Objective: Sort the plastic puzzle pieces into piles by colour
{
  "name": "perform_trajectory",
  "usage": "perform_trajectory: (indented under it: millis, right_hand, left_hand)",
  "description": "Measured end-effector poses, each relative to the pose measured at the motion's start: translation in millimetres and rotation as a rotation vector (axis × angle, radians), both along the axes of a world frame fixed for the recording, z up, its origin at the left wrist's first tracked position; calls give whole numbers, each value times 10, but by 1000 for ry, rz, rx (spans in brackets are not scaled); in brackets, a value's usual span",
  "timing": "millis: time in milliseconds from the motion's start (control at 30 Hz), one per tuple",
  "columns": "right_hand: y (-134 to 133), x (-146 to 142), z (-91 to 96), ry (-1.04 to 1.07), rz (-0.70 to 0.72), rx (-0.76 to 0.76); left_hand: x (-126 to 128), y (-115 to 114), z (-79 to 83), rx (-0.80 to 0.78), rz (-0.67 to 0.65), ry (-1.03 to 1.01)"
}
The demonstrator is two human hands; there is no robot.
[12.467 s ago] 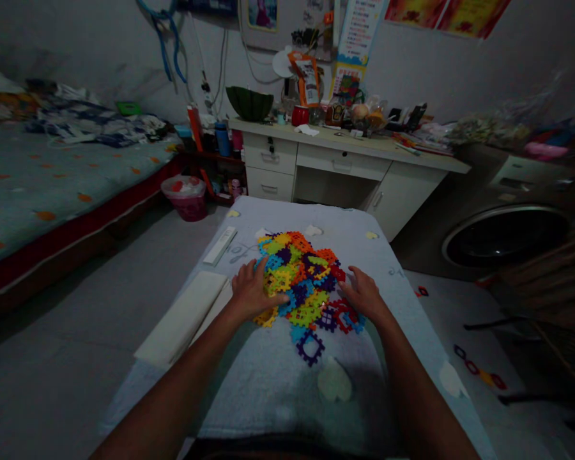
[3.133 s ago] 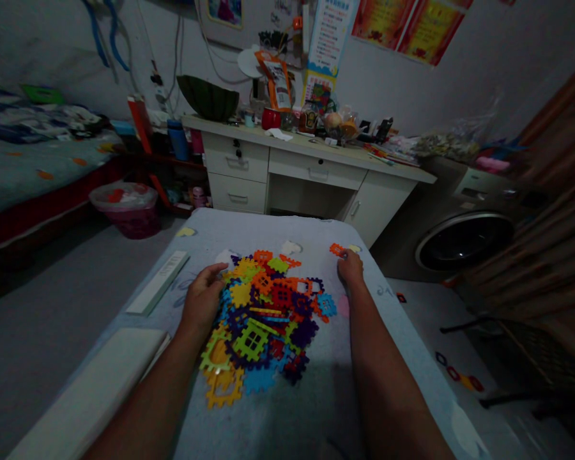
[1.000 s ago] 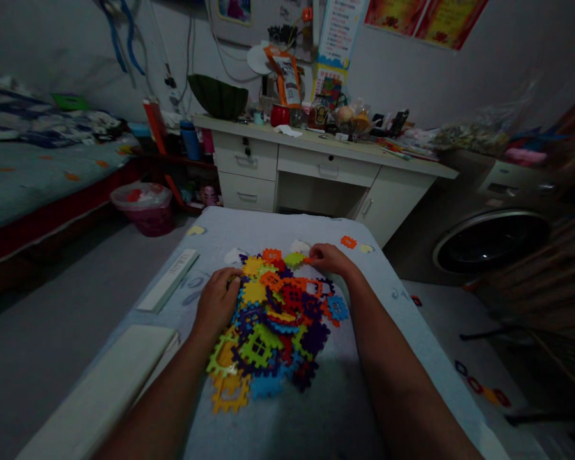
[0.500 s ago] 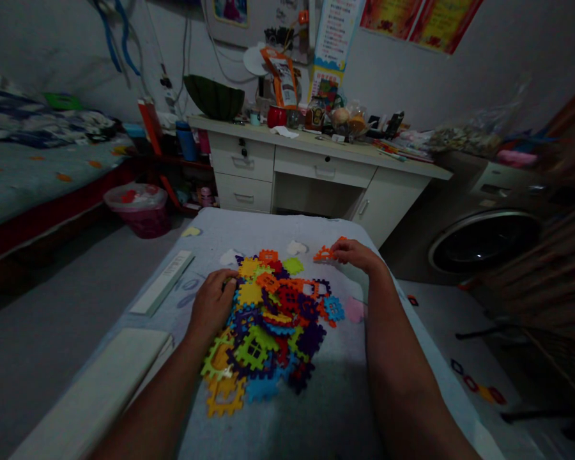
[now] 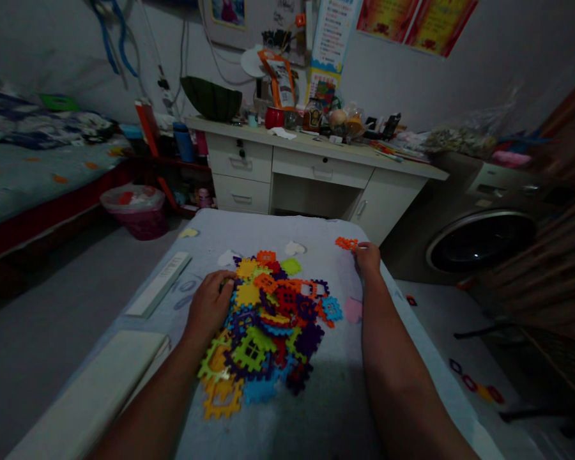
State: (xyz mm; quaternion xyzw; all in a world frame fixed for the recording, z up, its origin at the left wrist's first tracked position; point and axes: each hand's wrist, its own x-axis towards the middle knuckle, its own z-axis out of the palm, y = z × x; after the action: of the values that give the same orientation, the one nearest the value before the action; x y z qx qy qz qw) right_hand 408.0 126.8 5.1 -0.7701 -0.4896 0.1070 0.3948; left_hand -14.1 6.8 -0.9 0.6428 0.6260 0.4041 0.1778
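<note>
A heap of colourful plastic interlocking tiles (image 5: 252,351) with toothed edges lies on the cloth-covered table (image 5: 340,396); several have window-like cutouts. My left hand (image 5: 211,301) rests against the heap's left side, fingers curled together. Its fingertips are partly hidden, and what they hold, if anything, is too dim to make out. Beyond the heap at the far right, my right hand (image 5: 368,259) has its fingers closed at the right end of an orange interlocking tile (image 5: 345,243). That tile is low over the cloth, apart from the heap; whether it touches the cloth is unclear.
A long pale box (image 5: 159,284) and a larger white box (image 5: 96,390) lie along the table's left side. Behind stands a cluttered white desk (image 5: 249,150). To the right is a washing machine (image 5: 479,236); a pink bin (image 5: 138,217) stands at left.
My right hand has shifted right and slightly turned, with the orange tile moving right and away from the heap. My left hand has stayed at the heap's side. The view has shifted slightly.
</note>
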Motion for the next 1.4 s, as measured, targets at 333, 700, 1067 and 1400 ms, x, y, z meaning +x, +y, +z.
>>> perform_trajectory:
  millis: [333,700,1067,1400]
  right_hand:
    - [-42,-106,34,-232,25,-62]
    - [-21,-592,448,-165,555,-73]
    - [-191,-1384,294,-435,998,-227]
    - [-143,-1167,437,-297,922,-274]
  left_hand:
    - [3,-1,8,-6,6,-1]
    - [20,-17,24,-2,6,-1]
    - [12,-9,5,23,-3,8]
    - [13,-15,25,8,-1,4]
